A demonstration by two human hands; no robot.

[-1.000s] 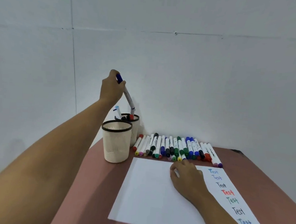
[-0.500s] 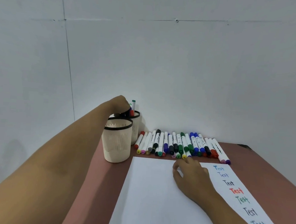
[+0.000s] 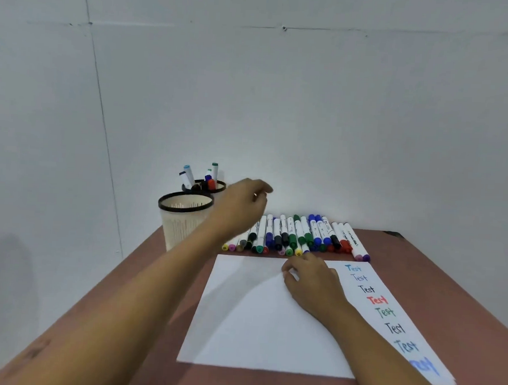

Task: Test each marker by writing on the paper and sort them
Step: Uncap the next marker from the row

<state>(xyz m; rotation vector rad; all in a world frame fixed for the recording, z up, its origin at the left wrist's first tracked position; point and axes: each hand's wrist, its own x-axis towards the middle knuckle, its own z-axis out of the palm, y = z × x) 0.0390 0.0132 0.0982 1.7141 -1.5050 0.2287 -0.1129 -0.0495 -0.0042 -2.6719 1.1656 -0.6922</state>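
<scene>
**Left hand hanging over the marker row**

I am looking at a plain pale wall (image 3: pixel 338 123) rising behind a reddish-brown table (image 3: pixel 447 305). A white sheet of paper (image 3: pixel 254 325) is lying on the table, with a column of "Test" words (image 3: pixel 376 300) in several colours running down its right edge. Just beyond the paper's far edge, a row of markers (image 3: pixel 297 237) is lying side by side, caps toward me. At the far left, two mesh cups are standing one behind the other. The front cup (image 3: pixel 183 227) is sitting nearest me, and the back cup (image 3: pixel 222 187) is holding several upright markers (image 3: pixel 214 172).

The left hand (image 3: pixel 240 209) is hovering above the left end of the row, just right of the cups, its grip loose and carrying nothing. The right hand (image 3: pixel 312 283) is resting on the paper near its far edge with fingers bent. I cannot tell whether its grip is closed on anything.
</scene>
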